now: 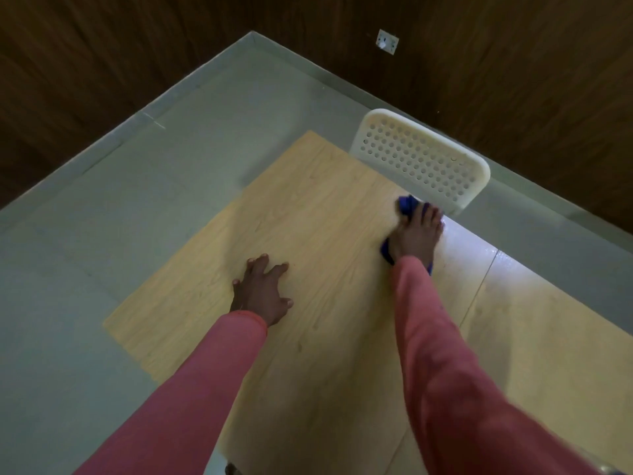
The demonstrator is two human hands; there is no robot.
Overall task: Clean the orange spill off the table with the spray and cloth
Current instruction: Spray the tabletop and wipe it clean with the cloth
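Observation:
My right hand (418, 234) lies flat on a blue cloth (407, 204) and presses it against the light wooden table (318, 214) near the far right edge. The cloth shows beyond the fingertips and beside the wrist; most of it is hidden under the hand. A wet sheen (459, 234) glints on the tabletop just right of that hand. My left hand (263, 293) rests on the table with fingers spread, holding nothing. I see no orange spill and no spray bottle in view.
A white perforated chair back (421, 159) stands against the table's far edge, right behind the cloth. A second table panel (555, 323) joins on the right. Grey floor (113, 214) lies to the left, and dark wooden walls with a white socket (387, 41) close the corner.

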